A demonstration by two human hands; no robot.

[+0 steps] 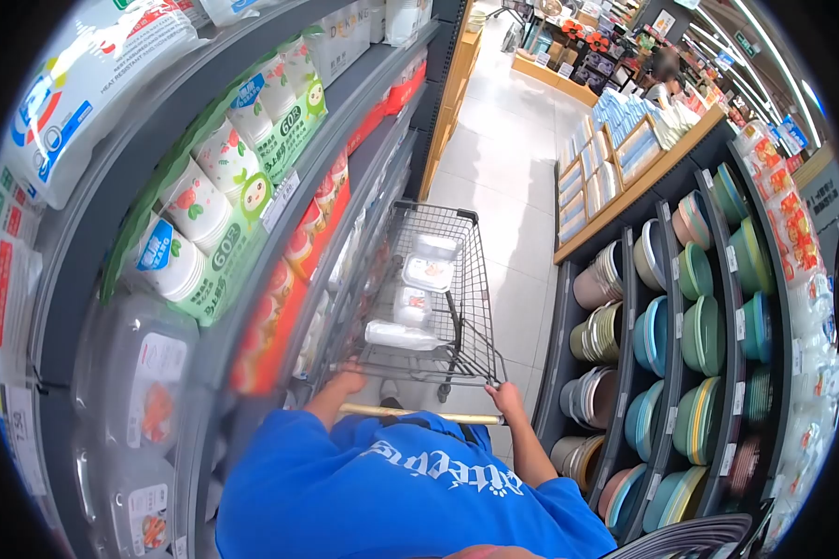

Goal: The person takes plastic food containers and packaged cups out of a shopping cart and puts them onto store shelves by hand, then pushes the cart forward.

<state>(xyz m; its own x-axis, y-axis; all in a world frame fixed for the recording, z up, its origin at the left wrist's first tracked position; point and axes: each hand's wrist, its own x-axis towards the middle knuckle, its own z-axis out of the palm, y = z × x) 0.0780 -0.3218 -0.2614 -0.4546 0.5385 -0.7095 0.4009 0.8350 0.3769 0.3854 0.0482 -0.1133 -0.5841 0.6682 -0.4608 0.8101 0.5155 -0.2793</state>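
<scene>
Left shelving point(182, 88) and right shelving point(626, 326) flanking a wire shopping cart point(478, 317)
The wire shopping cart stands directly ahead of the person and carries white packaged goods point(428, 273), positioned forward of the fingers; a yellow bar point(419, 412) lies nearer the person than both hands. Right hand point(505, 399): fingers closed around the cart's near right corner. Left hand point(348, 378): fingers at the near left corner, blurred; closure cannot be determined
</scene>
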